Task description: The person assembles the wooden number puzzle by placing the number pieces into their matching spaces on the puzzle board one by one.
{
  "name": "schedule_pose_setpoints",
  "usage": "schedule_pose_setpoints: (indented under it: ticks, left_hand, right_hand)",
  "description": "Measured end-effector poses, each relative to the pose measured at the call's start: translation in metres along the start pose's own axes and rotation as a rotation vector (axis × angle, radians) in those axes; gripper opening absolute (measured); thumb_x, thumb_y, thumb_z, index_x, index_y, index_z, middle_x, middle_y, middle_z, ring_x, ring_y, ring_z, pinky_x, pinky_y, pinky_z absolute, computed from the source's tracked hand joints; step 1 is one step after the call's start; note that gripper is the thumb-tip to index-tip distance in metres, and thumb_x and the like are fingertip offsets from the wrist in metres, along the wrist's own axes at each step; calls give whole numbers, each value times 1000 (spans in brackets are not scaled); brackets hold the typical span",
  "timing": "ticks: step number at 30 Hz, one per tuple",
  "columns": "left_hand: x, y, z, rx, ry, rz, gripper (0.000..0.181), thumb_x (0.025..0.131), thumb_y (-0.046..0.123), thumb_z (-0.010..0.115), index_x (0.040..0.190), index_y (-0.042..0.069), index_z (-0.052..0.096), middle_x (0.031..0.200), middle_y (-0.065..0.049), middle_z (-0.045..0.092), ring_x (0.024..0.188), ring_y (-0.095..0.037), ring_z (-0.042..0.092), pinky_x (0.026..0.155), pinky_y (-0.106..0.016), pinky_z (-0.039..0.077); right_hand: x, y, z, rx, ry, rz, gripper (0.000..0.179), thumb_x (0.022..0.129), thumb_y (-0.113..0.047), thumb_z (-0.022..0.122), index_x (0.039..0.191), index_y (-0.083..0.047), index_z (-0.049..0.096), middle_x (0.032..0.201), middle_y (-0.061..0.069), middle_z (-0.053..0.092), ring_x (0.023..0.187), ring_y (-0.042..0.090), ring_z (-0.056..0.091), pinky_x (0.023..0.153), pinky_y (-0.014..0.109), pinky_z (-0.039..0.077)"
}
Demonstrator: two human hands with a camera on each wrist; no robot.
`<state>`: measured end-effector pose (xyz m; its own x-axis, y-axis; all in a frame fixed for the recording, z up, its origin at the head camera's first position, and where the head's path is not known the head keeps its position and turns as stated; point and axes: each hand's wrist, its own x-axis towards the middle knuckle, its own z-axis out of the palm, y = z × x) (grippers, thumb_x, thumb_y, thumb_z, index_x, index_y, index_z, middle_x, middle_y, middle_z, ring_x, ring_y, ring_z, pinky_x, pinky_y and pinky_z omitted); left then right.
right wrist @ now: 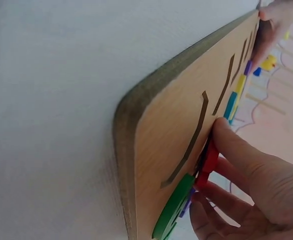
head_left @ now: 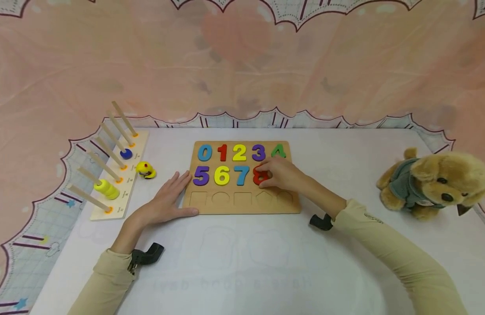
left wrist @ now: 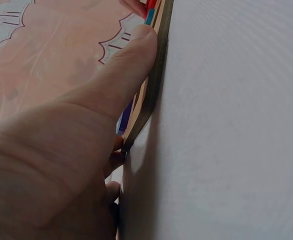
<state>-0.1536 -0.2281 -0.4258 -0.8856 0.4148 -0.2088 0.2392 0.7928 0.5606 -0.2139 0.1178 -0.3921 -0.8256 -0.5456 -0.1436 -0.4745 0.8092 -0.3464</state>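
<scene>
A wooden number board [head_left: 211,209] lies flat on the table, with coloured numerals 0 to 7 in two rows. My right hand [head_left: 283,173] is over its right side and pinches the red number 8 [head_left: 258,176] between thumb and fingers. In the right wrist view the red 8 [right wrist: 209,161] appears slightly tilted at the board's surface, beside a green numeral [right wrist: 174,207] that the hand hides from the head view. My left hand [head_left: 165,199] rests against the board's left edge, fingers extended along the side and thumb at the near left corner.
Left of the board stands a peg stacker [head_left: 126,197] with upright rods, yellow rings [head_left: 106,189] and a blue bead [head_left: 126,153]. A small yellow toy [head_left: 145,169] sits between them. On the right is a plush dog [head_left: 427,183] in a green-grey top. Empty shape outlines line the board's near row.
</scene>
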Motion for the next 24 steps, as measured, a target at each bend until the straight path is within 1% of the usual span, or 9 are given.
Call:
schedule_pose_setpoints:
  ticks: [7,11,14,18,20,24]
  left_hand:
    - [3,0,0,-1,0,-4,107,79,57,71,157,13,12,165,-12,5,152,-39,-6,119,-65,1]
    - [3,0,2,-3,-8,-13,108,79,57,72,157,13,12,165,-11,5,152,-38,-6,119,-64,0]
    - [2,0,2,2,-14,-23,108,79,57,72,157,14,11,166,-10,5,152,-37,-6,119,-64,1]
    - [1,0,0,3,-8,-16,107,79,57,71,157,13,12,165,-12,5,152,-39,-6,119,-65,1]
    - [1,0,0,5,-6,-11,107,79,57,71,157,13,12,165,-12,6,152,-39,-5,119,-65,1]
    - [0,0,1,5,-2,-6,107,80,57,71,157,13,12,165,-12,6,152,-39,-5,119,-65,1]
  right_hand:
    - [-1,0,-1,20,-9,12,57,81,-35,77,129,-9,63,137,13,58,121,30,53,101,41,48]
    - [-3,1,-1,45,-10,8,58,81,-37,77,129,-8,62,138,15,57,124,32,51,103,44,47]
    - [-3,2,1,60,-3,11,59,81,-39,77,129,-8,63,139,15,57,128,34,49,106,46,44]
    - [-3,3,2,82,10,10,59,80,-40,77,128,-8,64,140,15,55,131,35,47,110,50,41]
    - [-4,3,2,103,12,16,60,81,-41,77,129,-8,63,141,15,54,132,35,46,110,50,41]
    - [-6,3,-2,153,34,21,58,84,-39,74,131,-8,61,142,15,53,135,35,43,111,52,40]
